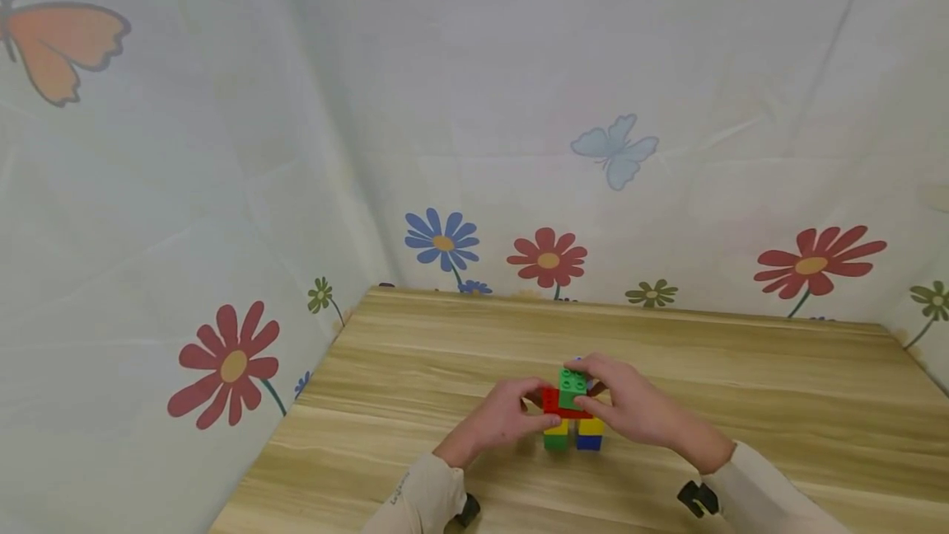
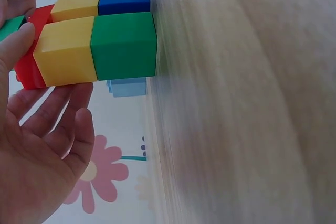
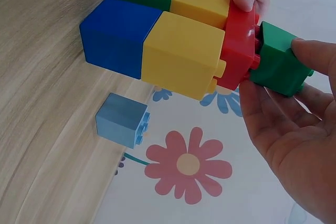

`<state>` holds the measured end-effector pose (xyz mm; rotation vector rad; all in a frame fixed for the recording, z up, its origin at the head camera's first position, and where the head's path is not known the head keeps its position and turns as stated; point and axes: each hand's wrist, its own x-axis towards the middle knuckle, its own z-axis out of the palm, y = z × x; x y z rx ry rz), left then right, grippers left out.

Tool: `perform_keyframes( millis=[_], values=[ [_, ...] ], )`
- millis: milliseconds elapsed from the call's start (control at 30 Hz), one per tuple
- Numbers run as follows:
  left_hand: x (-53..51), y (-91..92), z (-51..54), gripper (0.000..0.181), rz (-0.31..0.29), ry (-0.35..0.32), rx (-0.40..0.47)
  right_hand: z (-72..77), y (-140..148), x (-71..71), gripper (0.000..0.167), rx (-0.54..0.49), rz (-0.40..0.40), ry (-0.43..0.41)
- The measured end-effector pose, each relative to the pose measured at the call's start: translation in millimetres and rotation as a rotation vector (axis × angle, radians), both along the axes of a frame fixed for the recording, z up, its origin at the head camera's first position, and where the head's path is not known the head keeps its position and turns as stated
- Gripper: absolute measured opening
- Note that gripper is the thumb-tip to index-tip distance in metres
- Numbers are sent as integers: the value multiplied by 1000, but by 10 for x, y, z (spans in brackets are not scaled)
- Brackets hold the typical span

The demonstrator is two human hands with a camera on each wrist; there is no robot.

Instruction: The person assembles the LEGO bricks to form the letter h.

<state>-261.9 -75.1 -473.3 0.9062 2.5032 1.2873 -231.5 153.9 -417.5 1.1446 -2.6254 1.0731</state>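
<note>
Two short stacks stand side by side on the table. One has a yellow brick [image 2: 66,51] on a green brick [image 2: 124,45]; the other has a yellow brick [image 3: 181,53] on a blue brick [image 3: 116,38]. Across their tops lies a red brick [image 3: 239,45], its end by the blue stack reaching only partly over the yellow one. My left hand [image 1: 504,414] grips the red brick at its left end, thumb in front. A second green brick [image 1: 572,387] sits tilted at the red brick's studs, pinched by my right hand [image 1: 638,404]. Whether its studs are joined cannot be told.
A light blue brick [image 3: 122,120] stands apart on the wooden table [image 1: 415,336], behind the stacks. Flowered cloth [image 1: 474,105] hangs along the table's back and left sides. Dark straps [image 1: 698,499] show at both wrists.
</note>
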Motion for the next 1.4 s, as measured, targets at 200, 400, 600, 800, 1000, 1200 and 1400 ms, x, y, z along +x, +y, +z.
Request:
perform_keyframes(
  millis=[200,400,600,800,1000,1200,1400],
  values=[
    [-3,5,28,30,-7,14,-8,20,-6,4,42,16,-17,-21],
    [-3,5,34,30,-14,21,-17,42,-31,6,42,39,-44,-44],
    [-10,8,21,27,-20,38,-13,58,-68,0,41,53,-45,-52],
    [-12,5,14,25,-25,40,-8,53,-75,-10,42,54,-43,-57],
    [-14,3,14,27,-24,40,-4,55,-77,-16,42,45,-50,-80],
    [-13,-5,4,27,-28,46,7,76,-101,-5,41,56,-42,-84],
    [-14,1,2,24,-32,51,15,68,-134,-12,39,64,-27,-70]
  ],
)
